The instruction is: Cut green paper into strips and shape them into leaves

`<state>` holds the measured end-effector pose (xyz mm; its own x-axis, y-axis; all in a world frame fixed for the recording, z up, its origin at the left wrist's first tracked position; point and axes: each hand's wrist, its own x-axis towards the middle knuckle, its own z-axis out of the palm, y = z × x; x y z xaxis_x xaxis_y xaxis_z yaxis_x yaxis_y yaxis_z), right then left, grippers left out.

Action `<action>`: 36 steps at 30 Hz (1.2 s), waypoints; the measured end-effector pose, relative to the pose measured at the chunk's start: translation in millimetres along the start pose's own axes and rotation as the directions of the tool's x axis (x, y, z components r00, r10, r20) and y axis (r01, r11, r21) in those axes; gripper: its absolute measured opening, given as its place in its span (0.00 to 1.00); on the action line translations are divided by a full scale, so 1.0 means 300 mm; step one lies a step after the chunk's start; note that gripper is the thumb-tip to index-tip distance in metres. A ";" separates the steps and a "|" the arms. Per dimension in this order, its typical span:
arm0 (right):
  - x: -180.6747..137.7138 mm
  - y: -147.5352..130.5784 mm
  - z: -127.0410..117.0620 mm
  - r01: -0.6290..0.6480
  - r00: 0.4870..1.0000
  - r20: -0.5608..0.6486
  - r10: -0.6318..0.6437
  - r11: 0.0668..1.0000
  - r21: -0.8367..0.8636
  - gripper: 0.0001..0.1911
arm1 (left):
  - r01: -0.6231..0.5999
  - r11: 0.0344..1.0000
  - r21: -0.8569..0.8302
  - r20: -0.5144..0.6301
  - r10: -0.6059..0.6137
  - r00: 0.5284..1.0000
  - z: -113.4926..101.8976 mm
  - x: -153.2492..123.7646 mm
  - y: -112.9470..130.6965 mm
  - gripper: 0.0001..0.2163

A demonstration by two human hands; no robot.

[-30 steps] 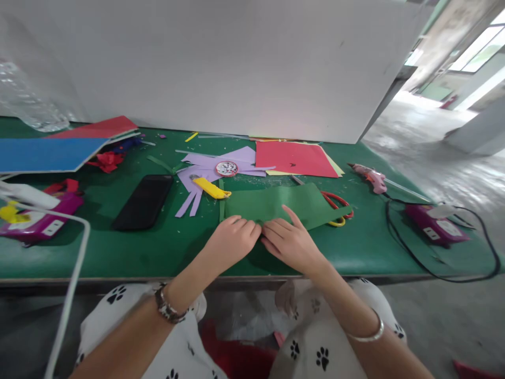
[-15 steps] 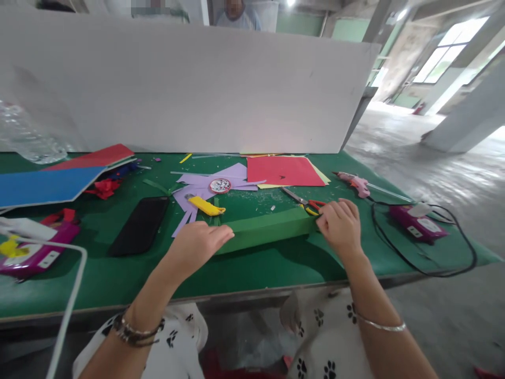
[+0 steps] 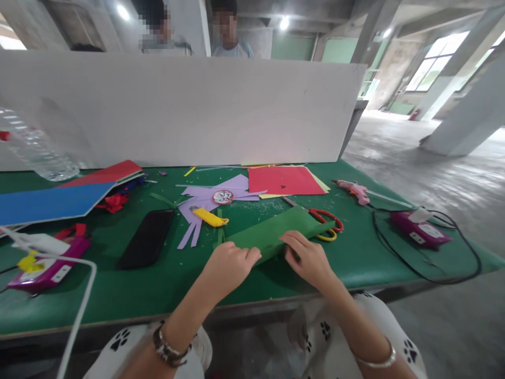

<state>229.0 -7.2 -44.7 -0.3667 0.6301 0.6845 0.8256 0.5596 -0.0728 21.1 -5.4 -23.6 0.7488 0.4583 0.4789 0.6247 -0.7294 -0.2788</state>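
A sheet of green paper (image 3: 272, 229), creased along its length, is held low over the green table. My left hand (image 3: 231, 266) grips its near left part, fingers closed over the edge. With fingers bent, my right hand (image 3: 305, 258) pinches the near edge further right. Behind the paper's right end lie scissors (image 3: 325, 223) with red and yellow handles, their blades partly covered. A yellow utility knife (image 3: 211, 217) rests just beyond the left hand, on cut purple paper (image 3: 234, 184) with a round patterned disc (image 3: 223, 197) on top.
A black phone (image 3: 147, 239) lies left of the hands. Red sheets (image 3: 284, 180) are stacked behind. At right are a pink glue gun (image 3: 355, 190) and a purple box (image 3: 420, 230) with a looping black cable. A white board (image 3: 197, 110) stands across the back; two people are beyond it.
My right hand has moved left from the paper's far right end to its middle near edge, uncovering the scissor handles. My left hand has shifted slightly right. The view has tilted up.
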 end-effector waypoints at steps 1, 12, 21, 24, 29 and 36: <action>0.002 -0.010 0.009 0.024 0.999 0.035 -0.025 1.000 0.013 0.12 | -0.007 1.000 0.016 0.002 0.007 1.000 0.001 0.006 0.011 0.11; 0.003 -0.031 0.010 0.109 0.988 0.106 -0.116 0.991 0.073 0.20 | 0.108 0.990 0.093 -0.117 -0.097 0.988 0.046 0.049 0.094 0.10; 0.002 0.080 -0.036 -0.071 0.996 -0.043 0.079 0.984 0.163 0.14 | 0.000 1.000 0.022 0.069 -0.001 0.998 0.005 0.006 0.004 0.10; -0.001 0.114 -0.057 -0.202 0.959 -0.158 0.233 0.961 0.190 0.12 | 0.093 0.995 0.035 0.184 -0.098 0.978 -0.012 -0.007 -0.023 0.08; -0.005 0.130 -0.080 -0.356 0.838 -0.260 0.480 0.841 0.406 0.18 | 0.291 0.954 -0.063 0.195 -0.274 0.942 -0.029 -0.010 -0.046 0.08; -0.023 0.122 0.006 -0.438 0.833 -0.028 0.553 0.689 0.577 0.14 | 0.548 0.689 -0.474 0.382 -0.400 0.833 -0.026 -0.002 -0.044 0.06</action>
<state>261.1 9.9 -53.5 0.1628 0.8192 0.5499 0.4821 0.4203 -0.7688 10.8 0.0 -13.8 0.4589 0.8675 0.1922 0.7357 -0.4922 0.4652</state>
